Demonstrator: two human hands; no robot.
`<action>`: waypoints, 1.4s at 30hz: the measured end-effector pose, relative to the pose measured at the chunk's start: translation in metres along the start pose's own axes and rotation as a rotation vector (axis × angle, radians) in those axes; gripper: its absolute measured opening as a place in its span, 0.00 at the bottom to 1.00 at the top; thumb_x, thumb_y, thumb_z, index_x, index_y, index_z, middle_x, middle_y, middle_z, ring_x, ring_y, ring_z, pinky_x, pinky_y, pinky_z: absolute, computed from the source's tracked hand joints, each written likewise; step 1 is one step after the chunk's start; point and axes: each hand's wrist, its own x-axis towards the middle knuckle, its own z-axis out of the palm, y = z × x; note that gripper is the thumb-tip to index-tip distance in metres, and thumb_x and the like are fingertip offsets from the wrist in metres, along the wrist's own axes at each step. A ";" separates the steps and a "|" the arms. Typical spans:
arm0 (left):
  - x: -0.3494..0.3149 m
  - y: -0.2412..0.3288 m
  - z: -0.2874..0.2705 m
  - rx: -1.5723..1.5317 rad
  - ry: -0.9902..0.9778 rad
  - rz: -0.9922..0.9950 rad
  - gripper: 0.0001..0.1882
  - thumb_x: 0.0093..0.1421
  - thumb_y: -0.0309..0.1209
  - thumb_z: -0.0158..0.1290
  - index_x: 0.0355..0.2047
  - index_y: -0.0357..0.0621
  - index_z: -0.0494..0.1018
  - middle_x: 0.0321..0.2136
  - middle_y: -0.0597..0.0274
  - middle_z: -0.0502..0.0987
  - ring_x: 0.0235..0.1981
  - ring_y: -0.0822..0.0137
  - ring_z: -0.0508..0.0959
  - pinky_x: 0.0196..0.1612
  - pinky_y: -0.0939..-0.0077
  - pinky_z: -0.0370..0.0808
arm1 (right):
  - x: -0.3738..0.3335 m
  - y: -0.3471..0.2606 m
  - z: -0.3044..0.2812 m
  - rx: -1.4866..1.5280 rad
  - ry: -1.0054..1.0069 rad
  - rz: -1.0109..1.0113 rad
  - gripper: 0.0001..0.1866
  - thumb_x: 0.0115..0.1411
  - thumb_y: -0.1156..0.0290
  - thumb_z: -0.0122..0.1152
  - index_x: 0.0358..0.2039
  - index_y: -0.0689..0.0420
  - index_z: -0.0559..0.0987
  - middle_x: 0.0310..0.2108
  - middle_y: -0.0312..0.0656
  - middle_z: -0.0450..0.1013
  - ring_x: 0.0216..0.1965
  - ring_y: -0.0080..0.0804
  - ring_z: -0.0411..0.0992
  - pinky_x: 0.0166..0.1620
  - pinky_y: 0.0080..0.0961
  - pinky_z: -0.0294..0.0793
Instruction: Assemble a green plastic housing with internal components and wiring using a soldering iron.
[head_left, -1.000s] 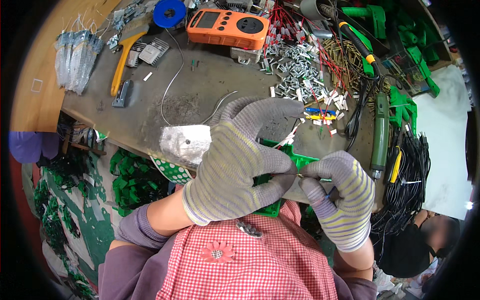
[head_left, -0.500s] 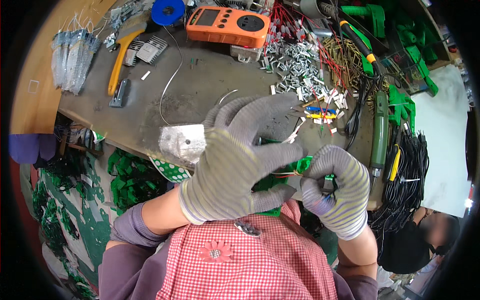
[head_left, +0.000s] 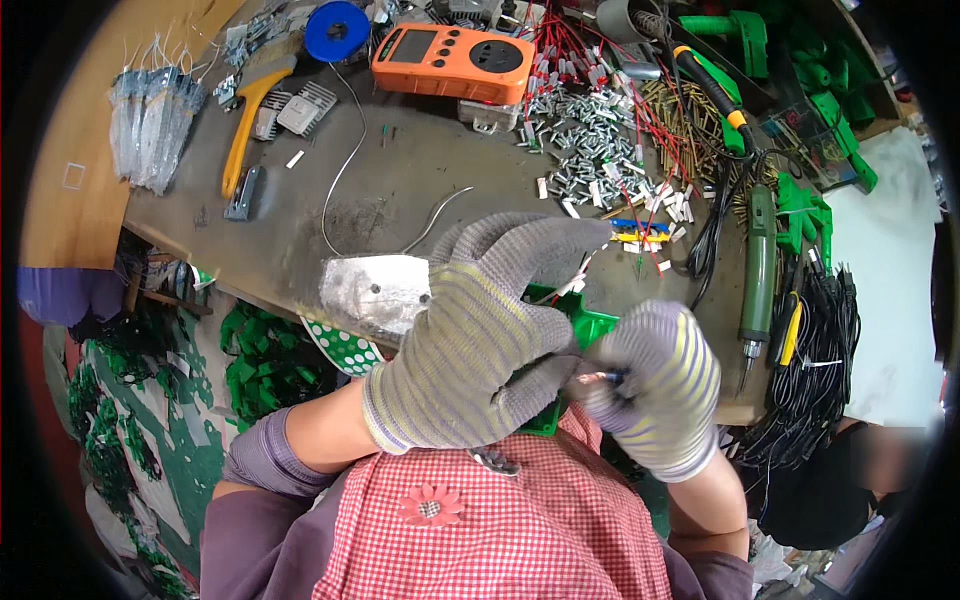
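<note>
My left hand, in a grey striped glove, is over a green plastic housing, whose rim shows between my hands. Its thumb and forefinger pinch together at the wires, a short coppery bit of which shows. Opposite, my gloved right hand has its fingers curled closed on the same wires; motion blurs it. Most of the wires and the lower housing are hidden by the gloves. Beside my left wrist lies a pale metal plate with holes.
At the back lie a solder wire spool, an orange meter and a pile of screws. To the right are a green electric screwdriver and bundled black cables. A yellow-handled brush lies left. Another person is at lower right.
My right hand has turned and its fingers have come in against my left fingertips. My left thumb and forefinger have closed together. More of the green housing shows.
</note>
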 end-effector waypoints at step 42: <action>0.054 -0.003 0.004 -0.652 -0.148 -0.554 0.32 0.56 0.24 0.61 0.61 0.35 0.68 0.35 0.58 0.85 0.37 0.76 0.80 0.44 0.81 0.75 | -0.011 0.026 0.009 -0.068 0.224 0.070 0.06 0.49 0.75 0.69 0.25 0.58 0.79 0.21 0.43 0.72 0.25 0.47 0.71 0.31 0.41 0.68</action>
